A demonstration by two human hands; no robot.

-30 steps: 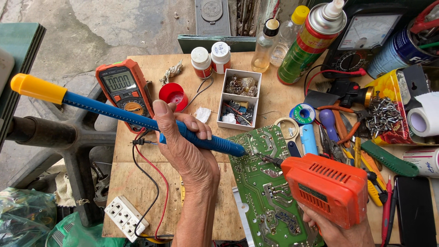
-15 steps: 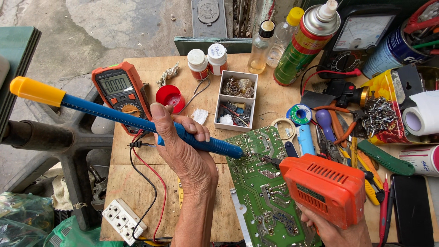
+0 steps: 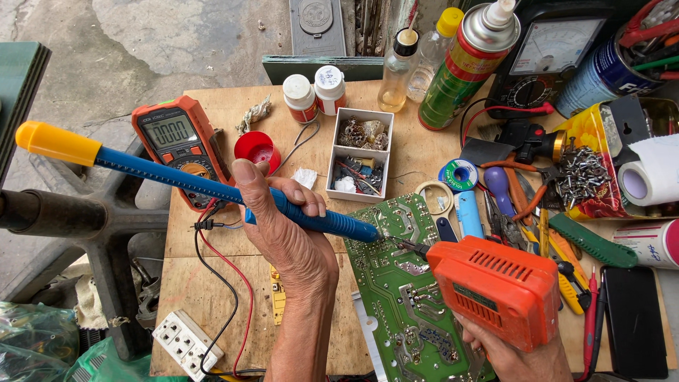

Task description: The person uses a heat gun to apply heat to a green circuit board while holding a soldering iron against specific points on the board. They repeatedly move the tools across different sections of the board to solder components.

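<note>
So we've got our left hand (image 3: 286,226) wrapped tight around the blue desoldering pump (image 3: 212,187) with the yellow plunger end sticking out to the left, thumb up on the barrel, tip resting on the upper edge of the green circuit board (image 3: 396,283) that's lying on the wooden table (image 3: 212,283). Our right hand (image 3: 509,354) is closed round the grip of the orange soldering gun (image 3: 495,290), mostly hidden under it, with its tip down on the board right next to the pump's tip. The orange multimeter (image 3: 177,145) sits behind the pump, red and black leads trailing toward the white power strip (image 3: 187,343).
</note>
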